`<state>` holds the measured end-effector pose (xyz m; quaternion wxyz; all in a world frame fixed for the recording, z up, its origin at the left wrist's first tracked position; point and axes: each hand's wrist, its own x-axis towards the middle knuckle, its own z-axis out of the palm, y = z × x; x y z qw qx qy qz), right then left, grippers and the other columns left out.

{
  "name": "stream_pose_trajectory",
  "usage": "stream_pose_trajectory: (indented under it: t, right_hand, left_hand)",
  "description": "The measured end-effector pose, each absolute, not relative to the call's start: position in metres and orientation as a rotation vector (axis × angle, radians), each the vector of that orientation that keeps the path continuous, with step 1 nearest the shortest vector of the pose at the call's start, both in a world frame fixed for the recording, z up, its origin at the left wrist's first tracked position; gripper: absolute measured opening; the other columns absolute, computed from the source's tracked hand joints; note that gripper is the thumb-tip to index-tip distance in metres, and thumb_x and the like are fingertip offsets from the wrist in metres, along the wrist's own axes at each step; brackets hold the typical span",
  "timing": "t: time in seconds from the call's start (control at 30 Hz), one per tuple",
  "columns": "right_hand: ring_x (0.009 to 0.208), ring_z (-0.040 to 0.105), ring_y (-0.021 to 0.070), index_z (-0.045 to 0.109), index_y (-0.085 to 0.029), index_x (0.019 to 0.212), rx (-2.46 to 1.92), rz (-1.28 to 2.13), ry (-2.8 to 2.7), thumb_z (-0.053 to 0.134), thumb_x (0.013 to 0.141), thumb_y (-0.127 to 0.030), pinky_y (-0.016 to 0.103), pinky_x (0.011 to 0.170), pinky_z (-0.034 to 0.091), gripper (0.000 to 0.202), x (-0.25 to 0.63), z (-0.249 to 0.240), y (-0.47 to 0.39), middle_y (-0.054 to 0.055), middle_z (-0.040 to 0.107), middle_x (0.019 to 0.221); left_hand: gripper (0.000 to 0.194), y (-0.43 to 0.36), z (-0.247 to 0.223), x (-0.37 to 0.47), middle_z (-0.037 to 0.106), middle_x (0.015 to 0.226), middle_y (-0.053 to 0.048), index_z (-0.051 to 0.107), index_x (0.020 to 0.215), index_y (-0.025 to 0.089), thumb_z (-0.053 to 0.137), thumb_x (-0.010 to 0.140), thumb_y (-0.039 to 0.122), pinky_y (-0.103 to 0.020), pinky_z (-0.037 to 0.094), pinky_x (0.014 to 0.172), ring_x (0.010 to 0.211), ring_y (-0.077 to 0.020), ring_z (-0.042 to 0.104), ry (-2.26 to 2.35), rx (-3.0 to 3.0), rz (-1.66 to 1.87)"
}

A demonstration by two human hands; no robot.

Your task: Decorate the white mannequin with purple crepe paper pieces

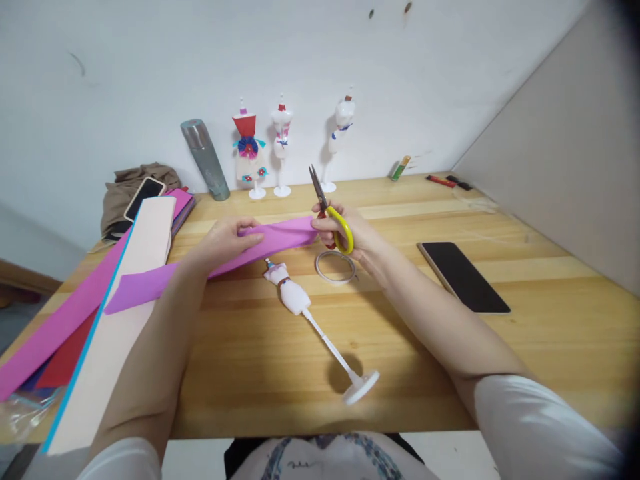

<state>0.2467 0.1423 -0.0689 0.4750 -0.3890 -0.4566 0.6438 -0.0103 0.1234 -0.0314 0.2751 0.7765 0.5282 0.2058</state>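
A long strip of purple-pink paper stretches between my hands and trails left under my left forearm. My left hand pinches the strip near its middle. The strip's right end is in the fingers of my right hand, which also holds scissors with yellow and red handles, blades pointing up and away from the strip. Below the strip, a small white mannequin on a stand lies on the wooden table. A roll of thin tape lies just under my right hand.
Coloured paper sheets pile up at the left, near a phone on brown cloth. A grey bottle and three mannequins stand by the wall. A dark tablet lies right; a glue stick and red item lie behind.
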Motion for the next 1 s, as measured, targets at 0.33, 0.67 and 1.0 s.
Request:
stream_pose_trajectory:
  t: [0.33,0.67,1.0]
  right_hand:
    - [0.041,0.036,0.0057,0.052,-0.024,0.093,-0.93,1.385,-1.315,0.084,0.059,-0.031,0.021,0.041,0.022,0.048,0.264,-0.066,0.15,-0.009,0.053,0.059]
    - [0.098,0.064,0.0266,0.071,-0.02,0.116,-0.966,1.001,-2.121,0.083,0.066,-0.05,0.042,0.087,0.052,0.059,0.319,-0.025,0.141,0.009,0.07,0.107]
    - [0.092,0.065,0.0278,0.073,-0.018,0.126,-1.298,0.899,-2.534,0.082,0.067,-0.054,0.043,0.084,0.05,0.069,0.351,-0.024,0.146,0.013,0.074,0.115]
  left_hand:
    - [0.035,0.124,-0.027,-0.014,0.04,0.057,0.005,0.055,0.06,0.019,0.064,0.077,0.048,-0.026,0.024,0.052,0.056,-0.0106,0.034,1.288,2.078,0.337]
    - [0.035,0.124,-0.028,-0.017,0.048,0.062,0.004,0.061,0.067,0.018,0.06,0.084,0.048,-0.025,0.027,0.053,0.058,-0.0106,0.038,1.242,2.084,0.344]
    - [0.031,0.116,-0.02,0.0,0.049,0.058,0.004,0.061,0.061,0.018,0.057,0.079,0.043,-0.025,0.03,0.056,0.059,-0.0116,0.042,1.274,2.225,0.272]
